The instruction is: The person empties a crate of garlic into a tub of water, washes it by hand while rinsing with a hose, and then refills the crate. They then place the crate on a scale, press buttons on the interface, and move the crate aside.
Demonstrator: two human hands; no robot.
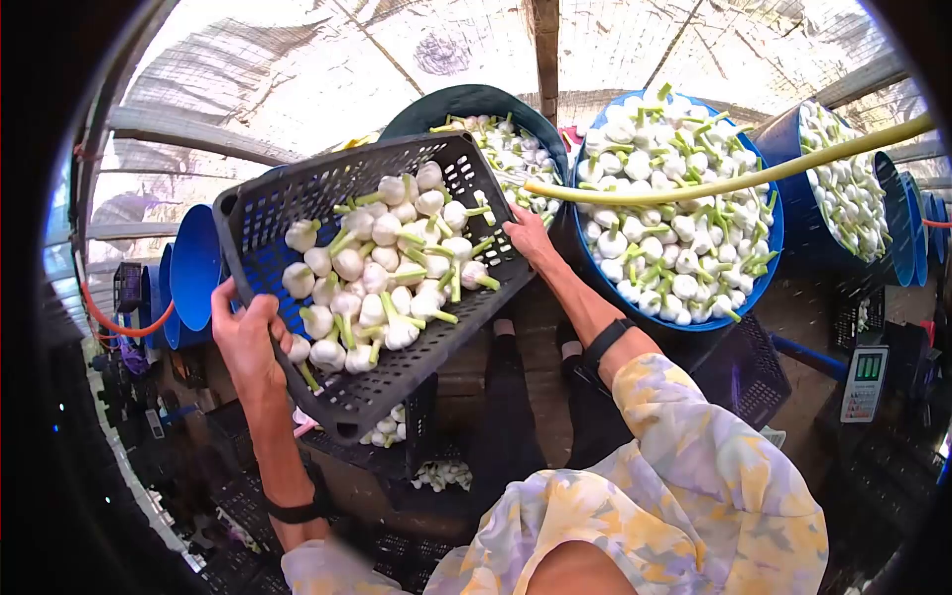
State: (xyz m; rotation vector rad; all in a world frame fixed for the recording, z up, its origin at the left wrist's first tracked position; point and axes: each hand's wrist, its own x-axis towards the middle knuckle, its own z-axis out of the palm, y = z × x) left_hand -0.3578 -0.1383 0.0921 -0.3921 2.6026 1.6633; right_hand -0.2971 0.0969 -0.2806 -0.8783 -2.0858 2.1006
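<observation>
A black slatted plastic crate (441, 349) is held up in front of me, tilted with its left side lower. Inside it lies a heap of white garlic bulbs (382, 268) with short cut green stems. My left hand (250, 335) grips the crate's near left rim, thumb on top. My right hand (532, 240) is closed on the rim at the right end. Just beyond the crate stands a dark green tub (466, 97) with more garlic, partly hidden by the crate. To the right is a blue tub (769, 263) heaped with garlic bulbs.
A yellow hose (734, 182) stretches across the blue tub. Another garlic-filled tub (790, 149) leans farther right. Blue tubs (194, 268) stand at the left. A device with a lit green display (866, 383) sits at right. More crates (744, 382) and garlic lie low around my legs.
</observation>
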